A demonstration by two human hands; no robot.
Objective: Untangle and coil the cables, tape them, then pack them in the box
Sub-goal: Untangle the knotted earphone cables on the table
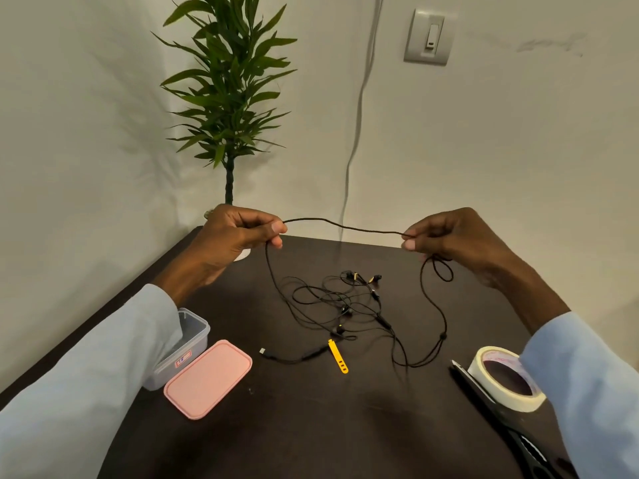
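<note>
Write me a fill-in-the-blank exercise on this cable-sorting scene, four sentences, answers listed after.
1. The left hand and right hand pinch a stretch of black cable held ____ the dark table.
2. The lid lying beside the clear plastic box is ____ in colour.
3. The roll of masking tape lies next to the black ____.
4. The strap near the tangled earphones is ____.

Answers: above; pink; scissors; yellow

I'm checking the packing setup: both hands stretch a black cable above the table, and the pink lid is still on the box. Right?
Not quite. The head view shows the pink lid lying on the table beside the open box. The left hand and right hand do stretch the black cable.
</note>
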